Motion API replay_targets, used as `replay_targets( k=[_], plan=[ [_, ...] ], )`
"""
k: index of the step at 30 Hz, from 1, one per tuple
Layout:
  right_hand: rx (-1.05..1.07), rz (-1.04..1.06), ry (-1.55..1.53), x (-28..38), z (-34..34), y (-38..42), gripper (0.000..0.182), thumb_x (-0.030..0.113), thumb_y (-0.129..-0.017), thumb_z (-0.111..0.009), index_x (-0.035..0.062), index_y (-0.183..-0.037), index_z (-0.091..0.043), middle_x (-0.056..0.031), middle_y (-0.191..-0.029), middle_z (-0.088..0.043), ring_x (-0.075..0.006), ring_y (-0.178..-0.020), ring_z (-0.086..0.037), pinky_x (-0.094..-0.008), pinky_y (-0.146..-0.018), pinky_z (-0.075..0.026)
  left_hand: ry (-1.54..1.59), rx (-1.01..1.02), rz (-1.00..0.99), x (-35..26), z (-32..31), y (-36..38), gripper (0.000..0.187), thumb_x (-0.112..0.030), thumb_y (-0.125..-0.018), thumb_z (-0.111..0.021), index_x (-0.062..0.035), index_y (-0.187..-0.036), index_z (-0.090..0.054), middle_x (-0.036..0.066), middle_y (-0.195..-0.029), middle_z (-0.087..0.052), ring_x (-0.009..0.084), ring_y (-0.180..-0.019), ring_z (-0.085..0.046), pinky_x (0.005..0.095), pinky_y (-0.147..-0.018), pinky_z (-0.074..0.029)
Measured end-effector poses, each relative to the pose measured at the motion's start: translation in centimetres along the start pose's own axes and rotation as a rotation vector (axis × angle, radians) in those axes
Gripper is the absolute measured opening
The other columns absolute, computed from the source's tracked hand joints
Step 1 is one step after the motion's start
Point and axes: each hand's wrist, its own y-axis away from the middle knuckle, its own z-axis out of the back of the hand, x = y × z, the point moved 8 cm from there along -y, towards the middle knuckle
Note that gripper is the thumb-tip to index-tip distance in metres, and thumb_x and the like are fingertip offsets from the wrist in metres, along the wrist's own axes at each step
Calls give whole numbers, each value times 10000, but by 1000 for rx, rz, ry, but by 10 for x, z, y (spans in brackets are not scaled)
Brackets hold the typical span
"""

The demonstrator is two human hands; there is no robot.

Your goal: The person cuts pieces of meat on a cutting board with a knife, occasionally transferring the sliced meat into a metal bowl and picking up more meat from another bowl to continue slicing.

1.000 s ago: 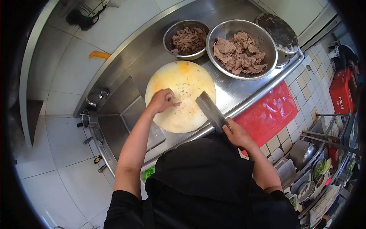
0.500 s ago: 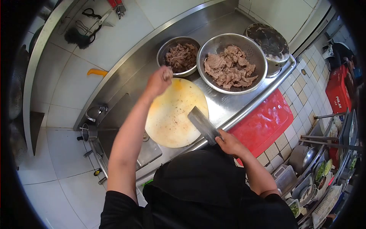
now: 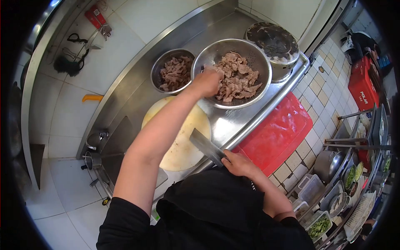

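My left hand (image 3: 208, 83) reaches over the near left rim of a perforated steel colander (image 3: 262, 62) heaped with cooked meat pieces (image 3: 238, 79). Its fingers are closed against the meat, their tips partly hidden. Gripped by its handle in my right hand (image 3: 241, 163) is a cleaver (image 3: 204, 146), its broad blade angled over the edge of a round, pale yellow chopping board (image 3: 183, 154). Left of the colander stands a smaller steel bowl (image 3: 155, 77) holding sliced meat (image 3: 176, 73). Small dark crumbs dot the board, part of which lies behind my left forearm.
A blackened pot (image 3: 273, 43) stands at the counter's far right end. Beside the steel counter (image 3: 233, 125) is a red tub or lid (image 3: 279, 133). A faucet (image 3: 96, 139) is at left, and shelves with food containers (image 3: 318, 225) stand at lower right.
My left hand has moved right, from beside the small bowl into the colander. My right hand still holds the cleaver at the board's edge. The whole view has shifted somewhat left.
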Motion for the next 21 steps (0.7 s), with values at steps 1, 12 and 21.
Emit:
replay_targets(
  k=[1,12,21],
  plan=[
    [22,-12,-7,2,3,4,381,320,-1069,-483,27,-1312,-506,-314,-1114,-685,-513,-1089,-637,-601,-915,-486,-228,62,-25,-7,-16,-6,391,-120,-875,-715,-85,-1264,-702,173,-1328,-641,362,-1258,-624,466,-1030,-514],
    [73,-26,-51,-11,7,24,352,319,-1072,-486,48,-1296,-492,-302,-1082,-692,-497,-1071,-646,-597,-885,-494,-144,-64,-8,42,-35,-25,320,-59,-877,-616,-47,-1181,-715,206,-1306,-592,379,-1161,-646,476,-981,-530],
    [92,57,-5,-15,10,13,376,330,-1068,-507,35,-1300,-502,-316,-1104,-685,-517,-1082,-635,-594,-901,-493,1357,-279,322,93,28,30,271,-117,-1002,-507,-43,-1256,-570,123,-1190,-696,245,-1008,-697,412,-877,-573]
  ],
)
